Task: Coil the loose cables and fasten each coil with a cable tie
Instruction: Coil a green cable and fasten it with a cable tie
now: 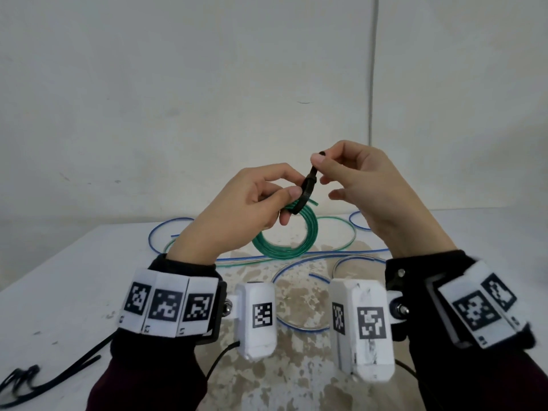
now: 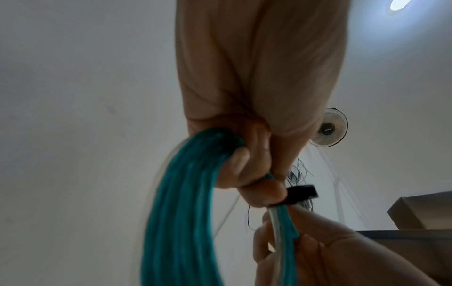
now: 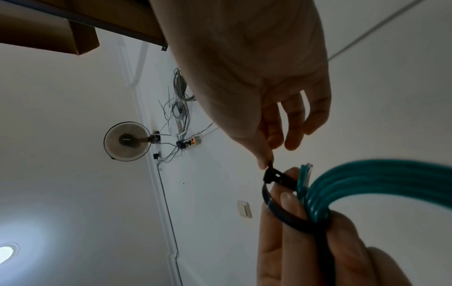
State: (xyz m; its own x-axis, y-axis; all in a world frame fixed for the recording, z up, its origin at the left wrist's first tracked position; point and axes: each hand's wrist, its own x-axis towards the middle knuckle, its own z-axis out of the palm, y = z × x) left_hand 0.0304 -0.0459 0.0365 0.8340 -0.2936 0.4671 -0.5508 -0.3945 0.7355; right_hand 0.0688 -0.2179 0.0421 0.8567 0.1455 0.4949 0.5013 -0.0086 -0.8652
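— Now, which relation am I reading for the next move?

— I am watching the tie [image 1: 308,185] where it is looping round the coil [image 1: 286,238]. The left hand [image 1: 252,203] is gripping the green coil at its top, fingers curled round the bundled strands, and is holding it up above the table [image 1: 74,292]. The tie's band is passing round those strands and, in the right wrist view, round a left finger [image 3: 288,205] as well.

— And the right hand [image 1: 361,185]?

— It is pinching the tie's free end between thumb and forefinger, with the other fingers hanging loosely curled and holding nothing. The head of the tie [image 3: 271,175] is sitting just below that pinch, so the tail is running up and away from the coil toward the right hand.

— So which axis matters?

— I am judging it to be the tail's: it is lying roughly crosswise to the strands, and the right hand is the nearer one to pull along it. The loop is looking slack, and the finger inside would need to come out before tightening.

— Anything else?

— Loose blue cables [image 1: 166,232] are lying on the table behind, uncoiled, and spare ties [image 1: 44,378] are lying near its left edge.
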